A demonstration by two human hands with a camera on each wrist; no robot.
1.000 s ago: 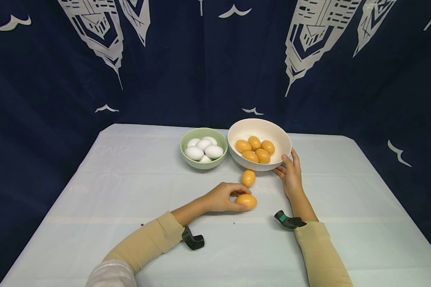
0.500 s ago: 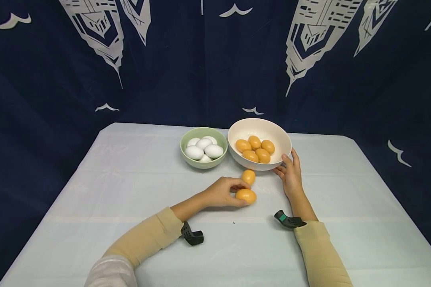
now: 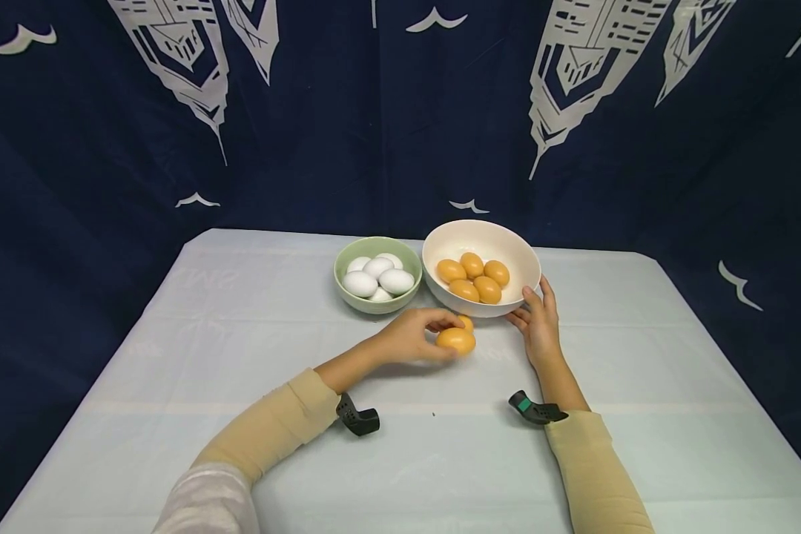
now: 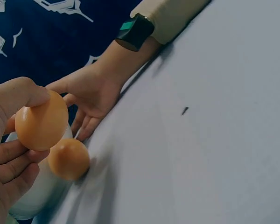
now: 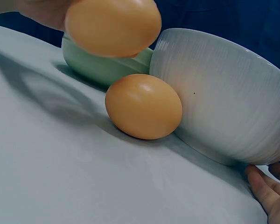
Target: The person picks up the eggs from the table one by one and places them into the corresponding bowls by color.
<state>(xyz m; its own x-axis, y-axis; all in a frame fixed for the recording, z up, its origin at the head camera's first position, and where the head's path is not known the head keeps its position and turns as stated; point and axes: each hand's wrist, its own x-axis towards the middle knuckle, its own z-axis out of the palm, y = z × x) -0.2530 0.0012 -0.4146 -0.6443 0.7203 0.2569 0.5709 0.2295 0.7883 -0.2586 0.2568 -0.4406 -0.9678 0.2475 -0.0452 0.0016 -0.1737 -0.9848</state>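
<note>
My left hand (image 3: pixel 415 337) pinches an orange-brown egg (image 4: pixel 43 120) between thumb and fingertips, lifted above the table in the right wrist view. Behind it a second brown egg (image 5: pixel 143 106) lies on the table just in front of the white bowl (image 5: pixel 224 93); in the head view the held egg partly covers it. My right hand (image 3: pixel 541 326) grips the near right side of that bowl, thumb at the rim and fingers low against the outside. Several brown eggs (image 3: pixel 487 289) lie inside the white bowl, which leans toward me.
A smaller green bowl (image 3: pixel 354 300) with several white eggs (image 3: pixel 397 281) stands left of the white bowl. All stand near the far edge of the white-covered table (image 3: pixel 240 297). A dark blue printed cloth (image 3: pixel 340 148) hangs behind.
My left hand has raised the brown egg and carried it away from me toward the white bowl, now overlapping the second egg. My right hand and both bowls have stayed put.
</note>
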